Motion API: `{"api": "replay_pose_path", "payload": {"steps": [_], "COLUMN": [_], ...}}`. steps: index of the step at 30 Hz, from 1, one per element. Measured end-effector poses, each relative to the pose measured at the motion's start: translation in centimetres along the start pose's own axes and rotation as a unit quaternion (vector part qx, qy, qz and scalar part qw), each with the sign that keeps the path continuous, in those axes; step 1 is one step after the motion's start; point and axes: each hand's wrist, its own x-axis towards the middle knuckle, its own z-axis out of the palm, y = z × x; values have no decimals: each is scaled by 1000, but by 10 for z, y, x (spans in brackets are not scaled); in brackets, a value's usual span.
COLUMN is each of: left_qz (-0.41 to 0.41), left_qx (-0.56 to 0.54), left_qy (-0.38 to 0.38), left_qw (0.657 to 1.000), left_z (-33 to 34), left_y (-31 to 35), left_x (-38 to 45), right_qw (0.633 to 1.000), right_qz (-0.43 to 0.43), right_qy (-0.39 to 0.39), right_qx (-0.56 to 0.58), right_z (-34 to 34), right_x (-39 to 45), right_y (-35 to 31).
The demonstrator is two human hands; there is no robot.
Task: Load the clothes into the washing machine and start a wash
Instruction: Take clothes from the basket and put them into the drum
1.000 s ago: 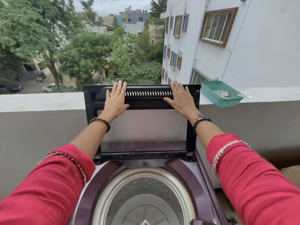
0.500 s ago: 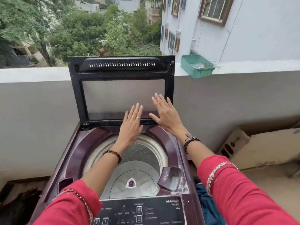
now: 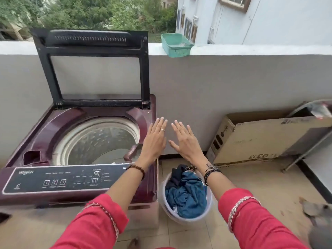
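Both hands are out in front, fingers straight and spread, holding nothing — the left hand (image 3: 154,141) hangs over the right edge of the maroon top-loading washing machine (image 3: 45,133), the right hand (image 3: 185,141) just beside it, in the air above the floor. The machine's black-framed glass lid (image 3: 95,69) stands upright against the grey balcony wall (image 3: 233,83), and the steel drum (image 3: 100,142) lies open beneath it. The dark control panel (image 3: 59,179) runs along the near edge. Down on the tiled floor (image 3: 260,186), right against the machine's side, sits a pale round plastic basket (image 3: 166,203) piled with blue and dark clothes (image 3: 186,193) — they're below the right wrist, not in the drum. A tan cardboard box (image 3: 260,139) leans at the wall, and a green plastic tray (image 3: 177,44) rests on the ledge.
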Motion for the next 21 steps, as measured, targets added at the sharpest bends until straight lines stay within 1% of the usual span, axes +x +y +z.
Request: {"api": "replay_pose_path", "payload": {"steps": [3,8,11,13,16,18,21], "left_qz": [-7,-1,-4,-23,-56,-85,-120], "left_qx": [-47,-92,-114,-136,-153,-152,-148], "left_qy": [-24,-101,-143,-163,-194,-229,-276], "left_qw": [999,991,983,977,967,958,942], "left_z": [23,66,87,103,129,153,194], "left_y": [46,92,101,101,97,93,85], "left_x": [-19,-36,-41,-45,-57,-70,-86], "right_qw": [999,991,980,970,957,948,929], "right_qz": [43,114,166,200,226,245,298], "right_qy": [-21,-53,-74,-85,-108,-115,-136], "right_qx": [8,49,84,113,147,168,172], "right_z": [9,30,46,61,81,96,122], "right_x": [-44,-96,-116,-128,-140,-150,-164], "right_y": [27,59,71,80,95,107,126]}}
